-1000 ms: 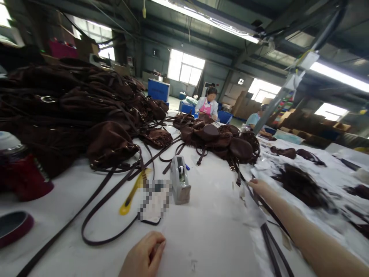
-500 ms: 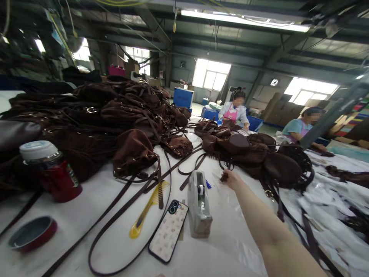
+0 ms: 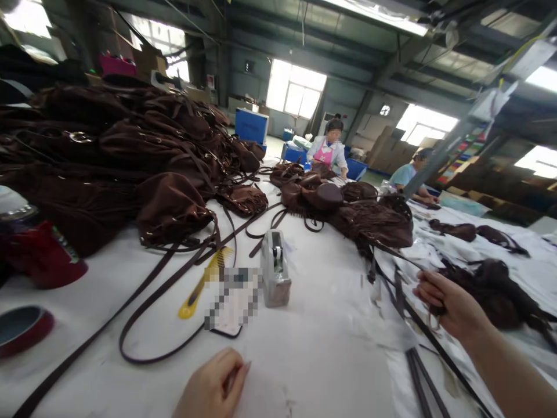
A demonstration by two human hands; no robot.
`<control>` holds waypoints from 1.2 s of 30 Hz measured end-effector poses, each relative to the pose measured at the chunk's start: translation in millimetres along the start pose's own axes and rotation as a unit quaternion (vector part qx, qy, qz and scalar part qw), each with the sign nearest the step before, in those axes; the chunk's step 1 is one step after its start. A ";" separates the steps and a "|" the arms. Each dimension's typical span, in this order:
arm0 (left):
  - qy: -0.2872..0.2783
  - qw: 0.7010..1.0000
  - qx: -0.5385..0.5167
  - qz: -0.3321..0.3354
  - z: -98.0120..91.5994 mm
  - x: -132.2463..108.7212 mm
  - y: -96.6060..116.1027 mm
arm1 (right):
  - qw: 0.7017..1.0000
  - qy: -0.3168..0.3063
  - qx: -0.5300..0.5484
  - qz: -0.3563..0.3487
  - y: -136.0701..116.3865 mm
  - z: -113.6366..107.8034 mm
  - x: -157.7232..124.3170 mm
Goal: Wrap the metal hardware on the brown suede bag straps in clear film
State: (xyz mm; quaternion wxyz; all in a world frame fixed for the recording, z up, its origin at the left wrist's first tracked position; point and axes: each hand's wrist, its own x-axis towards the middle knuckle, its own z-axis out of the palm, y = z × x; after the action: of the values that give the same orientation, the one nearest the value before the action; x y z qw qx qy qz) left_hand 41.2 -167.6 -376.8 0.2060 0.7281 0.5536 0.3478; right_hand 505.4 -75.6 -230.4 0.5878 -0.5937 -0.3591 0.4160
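Observation:
My right hand (image 3: 448, 305) is closed on a thin dark brown strap (image 3: 402, 255) at the right side of the table. The strap runs to a brown fringed bag (image 3: 374, 223) at the near end of a row of bags. Near the front edge, my left hand (image 3: 213, 383) is low over the white table, fingers curled, with nothing visible in it. Beyond it are a patterned phone (image 3: 232, 307), partly blurred out, a yellow comb (image 3: 204, 281) and a grey tape dispenser (image 3: 276, 278).
A large heap of brown bags (image 3: 152, 139) fills the left. A red jar (image 3: 56, 255) and its round lid (image 3: 26, 328) stand near the left edge. More brown bags (image 3: 491, 296) lie on white sheets at right. Two people (image 3: 326, 151) work farther back.
The view has swung right. My right hand has gone from beside the tape dispenser to the right and taken hold of a strap; the fringed bag lies differently. My left hand has come into view.

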 end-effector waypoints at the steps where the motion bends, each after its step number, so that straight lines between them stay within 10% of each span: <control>1: -0.006 1.000 0.004 -0.003 -1.2 -0.1 1.8 | 1.000 -0.005 -0.015 0.014 7.6 -5.4 -21.0; 10: -0.051 0.998 0.022 0.029 -3.7 -3.0 2.6 | 0.993 0.021 -0.001 0.117 81.3 5.9 -94.7; 23: -0.032 0.997 0.020 0.066 -3.6 -3.1 -4.6 | 0.984 -0.097 0.078 0.128 115.8 135.5 -197.5; 31: -0.026 0.996 0.026 0.083 -5.2 -1.6 -2.8 | 0.977 -0.123 -0.019 0.175 136.7 126.9 -254.0; 36: -0.011 0.997 0.014 0.081 2.7 -1.9 -19.9 | 0.926 -0.162 -0.341 -0.009 109.2 91.9 -249.4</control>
State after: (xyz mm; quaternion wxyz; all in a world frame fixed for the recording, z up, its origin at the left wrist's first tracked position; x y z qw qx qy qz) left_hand 29.7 -163.2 -392.8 0.1732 0.7768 0.4955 0.3480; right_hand 315.6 -272.8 -317.9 0.2874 -0.6792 -0.5750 0.3541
